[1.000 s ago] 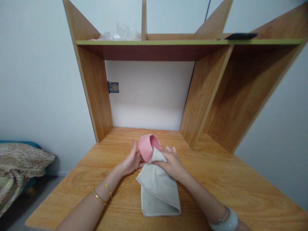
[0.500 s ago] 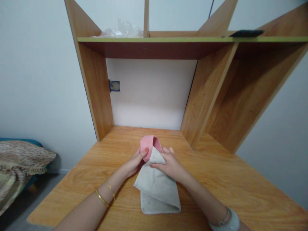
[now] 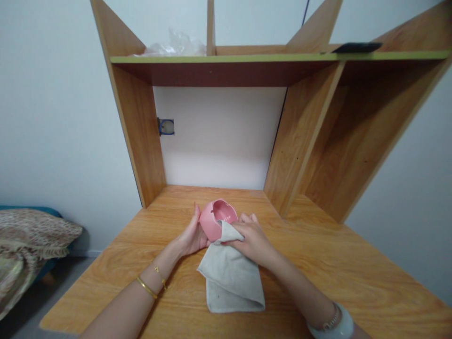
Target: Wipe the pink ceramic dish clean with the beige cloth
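Note:
A small pink bowl [image 3: 212, 221] is tilted above the wooden desk [image 3: 353, 278], its opening facing away and up. My left hand [image 3: 192, 235] cups its left side with the fingers wrapped round it. My right hand [image 3: 249, 238] pinches a grey-white cloth [image 3: 231, 278] and presses its upper corner against the bowl's right rim. The rest of the cloth hangs down and lies folded on the desk in front of me.
A wooden hutch [image 3: 141, 136] rises at the back of the desk, with a shelf [image 3: 247, 59] carrying clear plastic wrap [image 3: 176, 46] and a dark flat object [image 3: 356, 47]. A patterned blanket [image 3: 24, 240] lies low at the left.
The bowl has been turned in my left hand, so its opening now faces more upward. My left thumb has come off the rim. The cloth stays pressed to the bowl.

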